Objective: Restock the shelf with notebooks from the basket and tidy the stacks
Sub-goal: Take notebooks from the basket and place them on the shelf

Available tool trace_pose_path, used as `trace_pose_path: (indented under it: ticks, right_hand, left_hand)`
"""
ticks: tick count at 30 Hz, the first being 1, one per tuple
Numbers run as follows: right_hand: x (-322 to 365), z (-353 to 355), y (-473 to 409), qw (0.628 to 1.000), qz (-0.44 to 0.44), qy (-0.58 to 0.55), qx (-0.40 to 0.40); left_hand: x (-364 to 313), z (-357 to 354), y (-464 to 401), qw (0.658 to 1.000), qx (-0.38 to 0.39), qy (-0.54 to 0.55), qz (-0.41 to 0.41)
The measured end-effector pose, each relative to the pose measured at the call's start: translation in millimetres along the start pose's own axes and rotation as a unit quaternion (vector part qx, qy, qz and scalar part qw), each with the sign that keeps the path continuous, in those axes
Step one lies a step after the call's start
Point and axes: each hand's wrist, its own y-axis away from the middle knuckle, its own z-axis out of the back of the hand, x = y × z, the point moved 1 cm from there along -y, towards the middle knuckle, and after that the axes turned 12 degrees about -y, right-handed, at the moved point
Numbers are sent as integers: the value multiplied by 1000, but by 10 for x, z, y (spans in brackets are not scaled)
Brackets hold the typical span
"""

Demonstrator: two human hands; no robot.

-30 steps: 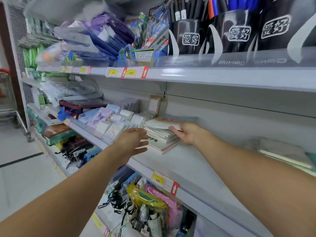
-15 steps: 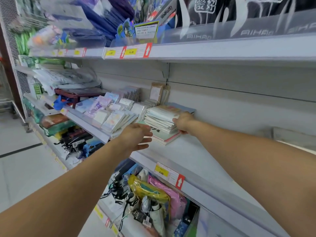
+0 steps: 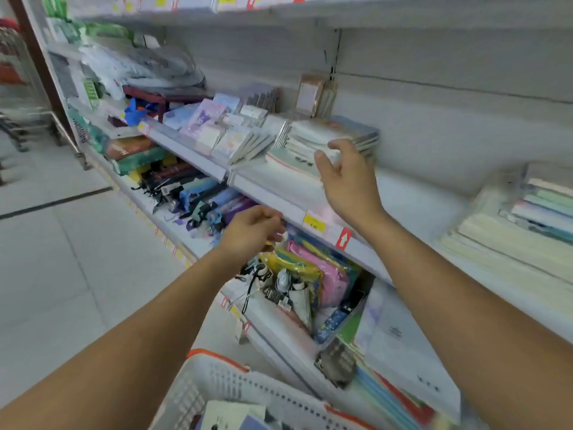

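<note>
A stack of pale notebooks (image 3: pixel 313 135) lies on the white middle shelf (image 3: pixel 412 206). My right hand (image 3: pixel 344 172) is at the stack's near right corner, with its fingers curled over the top notebooks and its thumb against the front edge. Lower down, in front of the shelf's price rail, my left hand (image 3: pixel 251 231) hangs with loosely curled fingers and holds nothing. At the bottom of the view is the white basket (image 3: pixel 235 377) with an orange rim, and a few notebooks (image 3: pixel 229 414) lie inside it.
Small pastel notebooks (image 3: pixel 217 125) fill the shelf left of the stack. Another pile of notebooks (image 3: pixel 527 218) lies on the shelf at far right. Pencil cases (image 3: pixel 310 274) and folders crowd the shelf below. The tiled aisle floor (image 3: pixel 62 243) opens to the left.
My left hand has dropped from the stack to below the shelf edge. My right hand has shifted from the stack's right side to its near corner. The view has tilted down and the basket now shows.
</note>
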Motion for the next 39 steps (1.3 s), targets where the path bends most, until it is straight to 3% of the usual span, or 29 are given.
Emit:
trace_pose_path:
  ticks: [2, 4, 5, 7, 10, 14, 18, 22, 26, 34, 37, 39]
  right_hand:
    - [-89, -177, 802, 996, -3, -79, 45]
    - [-364, -420, 1691, 976, -109, -109, 154]
    - [-545, -529, 2157, 947, -204, -114, 220]
    - [-927, -682, 2995, 855, -412, -114, 295]
    - [-1390, -651, 3932, 761, -579, -54, 286]
    - [-1524, -514, 4653, 698, -672, -6, 245]
    - [-1528, -485, 4899, 708, -690, 43, 146]
    - [-1590, -276, 5130, 699, -698, 111, 106]
    - [-1660, -236, 5169, 702, -701, 93, 85]
    - [-1673, -289, 5140, 663, -745, 50, 47]
    - [-1651, -320, 5182, 653, -757, -14, 0]
    - [-1628, -338, 5196, 618, -780, -91, -17]
  left_hand:
    - [596, -80, 376, 998, 2, -31, 59]
    - [1337, -190, 813, 986, 7, -54, 155]
    - [1704, -255, 1085, 976, 13, -53, 211]
    - [2329, -333, 1604, 950, 14, -81, 302]
    - [2945, -363, 2192, 915, 0, -177, 362]
    - [3254, -386, 2529, 892, 80, -240, 375]
    - [3377, -496, 2733, 868, 154, -310, 356]
    - [3425, -609, 2788, 869, 139, -330, 342]
    - [3457, -560, 2765, 846, 78, -341, 402]
    - [3515, -597, 2756, 825, 68, -328, 455]
    - [3439, -615, 2748, 832, 41, -377, 404]
    - [3353, -639, 2703, 861, 23, -378, 340]
